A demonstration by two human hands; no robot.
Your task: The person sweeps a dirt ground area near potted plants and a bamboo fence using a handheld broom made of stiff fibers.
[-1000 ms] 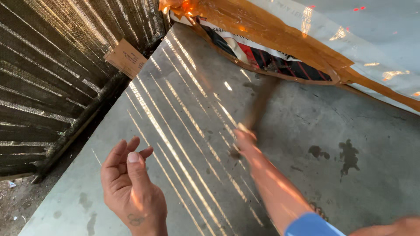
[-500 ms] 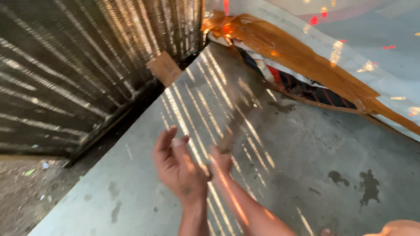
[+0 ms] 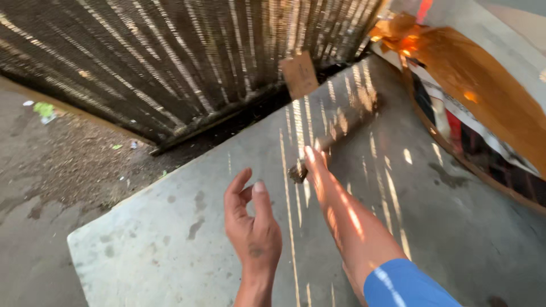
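Observation:
My right hand (image 3: 314,164) reaches forward over a grey concrete slab (image 3: 170,250) and is shut on a wooden stick (image 3: 350,124). The stick is blurred. It points up and right from my fist, and its short dark end (image 3: 296,172) sticks out near my thumb. A blue sleeve (image 3: 406,284) covers my upper right arm. My left hand (image 3: 251,224) hovers over the slab just left of my right forearm, with its fingers apart and slightly curled, and it holds nothing.
A woven slatted fence (image 3: 170,62) leans along the slab's far edge, with a small piece of cardboard (image 3: 299,74) against it. An orange-brown sheet (image 3: 483,79) over striped cloth (image 3: 455,128) lies at the right. Dirt ground (image 3: 51,165) borders the slab on the left.
My right hand has swung the stick from upright to lying low over the slab, pointing toward the fence. My left hand has drawn close to my right arm. The view has shifted left.

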